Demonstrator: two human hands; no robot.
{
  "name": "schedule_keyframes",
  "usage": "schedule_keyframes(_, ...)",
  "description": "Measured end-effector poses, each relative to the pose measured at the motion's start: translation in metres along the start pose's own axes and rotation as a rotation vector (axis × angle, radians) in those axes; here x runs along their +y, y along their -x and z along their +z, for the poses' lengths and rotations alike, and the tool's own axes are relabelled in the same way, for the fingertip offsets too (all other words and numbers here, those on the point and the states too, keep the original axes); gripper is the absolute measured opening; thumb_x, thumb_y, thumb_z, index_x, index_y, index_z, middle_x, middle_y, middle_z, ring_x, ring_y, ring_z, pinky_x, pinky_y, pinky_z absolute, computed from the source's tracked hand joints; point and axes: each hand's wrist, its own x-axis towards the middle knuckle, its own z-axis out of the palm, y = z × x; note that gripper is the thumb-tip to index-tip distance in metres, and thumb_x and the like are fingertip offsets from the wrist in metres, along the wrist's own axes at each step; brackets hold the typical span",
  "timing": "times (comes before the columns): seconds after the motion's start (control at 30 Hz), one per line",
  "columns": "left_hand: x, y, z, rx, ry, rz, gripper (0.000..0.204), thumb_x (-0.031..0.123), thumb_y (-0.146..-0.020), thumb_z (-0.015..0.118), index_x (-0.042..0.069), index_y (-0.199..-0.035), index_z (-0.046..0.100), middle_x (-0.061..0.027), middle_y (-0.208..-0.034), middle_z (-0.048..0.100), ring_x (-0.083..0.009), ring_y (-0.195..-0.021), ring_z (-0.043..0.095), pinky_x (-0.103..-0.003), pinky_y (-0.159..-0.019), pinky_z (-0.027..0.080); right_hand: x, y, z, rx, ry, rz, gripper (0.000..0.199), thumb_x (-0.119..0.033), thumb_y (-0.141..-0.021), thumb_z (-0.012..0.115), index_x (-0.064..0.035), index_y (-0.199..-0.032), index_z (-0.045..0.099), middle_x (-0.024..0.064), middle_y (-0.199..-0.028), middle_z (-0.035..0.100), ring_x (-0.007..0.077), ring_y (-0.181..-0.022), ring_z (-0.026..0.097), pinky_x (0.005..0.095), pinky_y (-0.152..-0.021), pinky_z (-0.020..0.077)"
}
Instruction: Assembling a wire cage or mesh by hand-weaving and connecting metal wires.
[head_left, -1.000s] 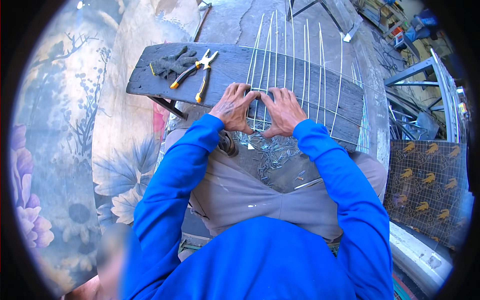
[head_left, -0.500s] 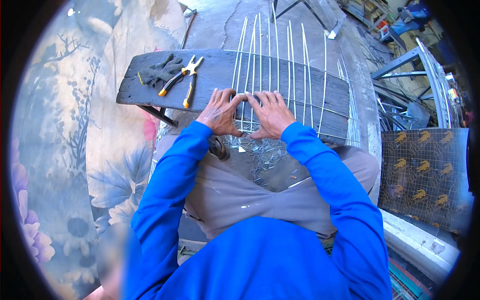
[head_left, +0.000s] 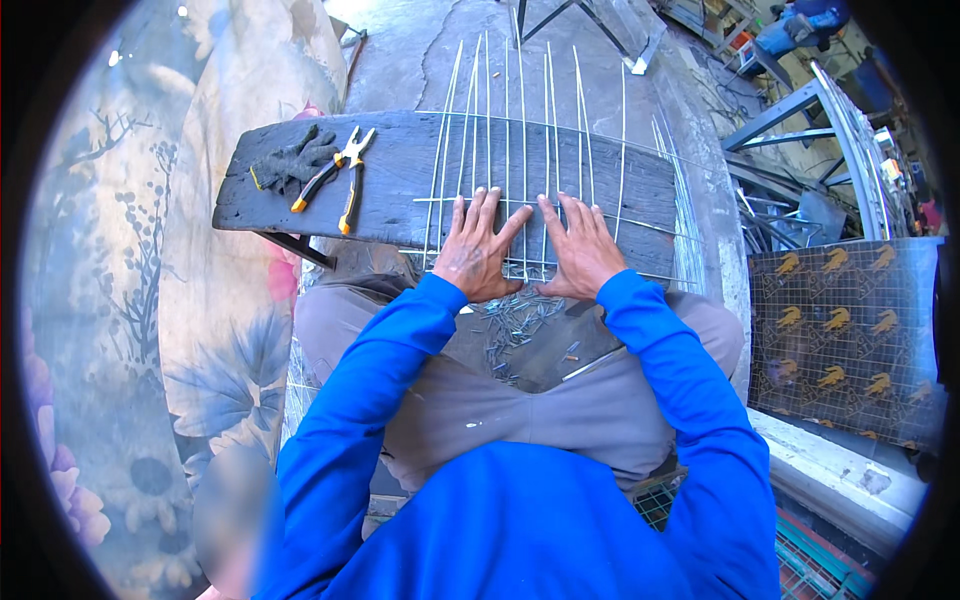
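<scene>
On the dark wooden bench (head_left: 395,150), the wire grid (head_left: 507,125) runs past the far edge, some crossings hidden beneath the left hand (head_left: 478,250) and right hand (head_left: 580,250). Both lie palm down over it at the near edge, fingers splayed, gripping nothing visible. Toward the bench's left end lie a dark glove (head_left: 292,165) and pliers (head_left: 350,155); wire clippings (head_left: 510,335), too small to count, lie below the near edge

A loose grid of thin, pale metal wires (head_left: 507,120) lies on the dark wooden surface (head_left: 390,160). Its long wires run across the width of this surface, unevenly spaced, and their far ends reach past the far edge, to different lengths. Crosswires (head_left: 430,200) intersect them; the near part is partly hidden.
</scene>
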Motion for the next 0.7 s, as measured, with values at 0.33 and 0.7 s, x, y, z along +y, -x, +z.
schedule_keyframes(0.33,-0.006,-0.004,0.002,0.08,0.007,0.078,0.107,0.054,-0.062,0.087,0.021,-0.153,0.042,-0.0231,-0.15,0.042,-0.0466,-0.145,0.033,-0.064,-0.122,0.019,-0.003,-0.003,0.003,0.041,0.016,-0.035,0.124,-0.048,-0.063,0.089,-0.0086,-0.161,0.023,0.0242,-0.159,0.03,0.0438,-0.148,0.03,0.0656,-0.119,0.0266)
schedule_keyframes(0.7,-0.013,-0.01,-0.003,0.099,0.069,0.101,0.101,0.053,-0.059,0.085,0.02,-0.147,0.048,-0.0223,-0.142,0.045,-0.0449,-0.135,0.039,-0.06,-0.118,0.027,0.005,-0.008,0.002,0.139,-0.037,-0.128,0.114,-0.041,-0.058,0.09,-0.0094,-0.155,0.038,0.0223,-0.143,0.045,0.041,-0.134,0.043,0.0546,-0.116,0.0317)
